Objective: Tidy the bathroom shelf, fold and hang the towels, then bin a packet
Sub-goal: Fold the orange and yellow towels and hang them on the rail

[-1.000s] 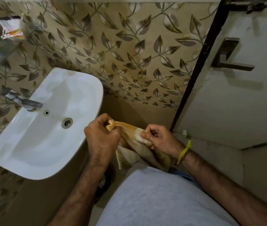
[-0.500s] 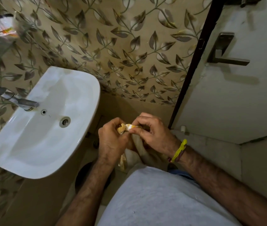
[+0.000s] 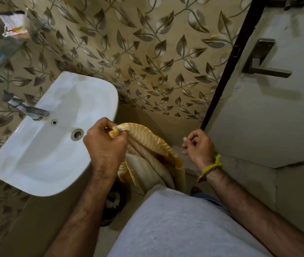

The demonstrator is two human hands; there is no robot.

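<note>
I see one yellow-and-cream striped cloth towel (image 3: 148, 145) held up beside the right edge of the white ceramic washbasin (image 3: 41, 164). My left hand (image 3: 106, 143) pinches its bunched top corner, fingers curled tight round the fabric, and I judge this grip is meant to let the rest hang free and straighten for folding; the cloth droops in loose folds toward my grey shirt (image 3: 184, 225). My right hand (image 3: 198, 145) is well apart from the towel, fingers curled and holding nothing that I can make out, probably ready to catch another corner. Count: one towel, two hands, one metal tap (image 3: 34, 111). On the glass shelf (image 3: 8, 52) at upper left lies one white crumpled packet (image 3: 12, 25), not yet binned.
</note>
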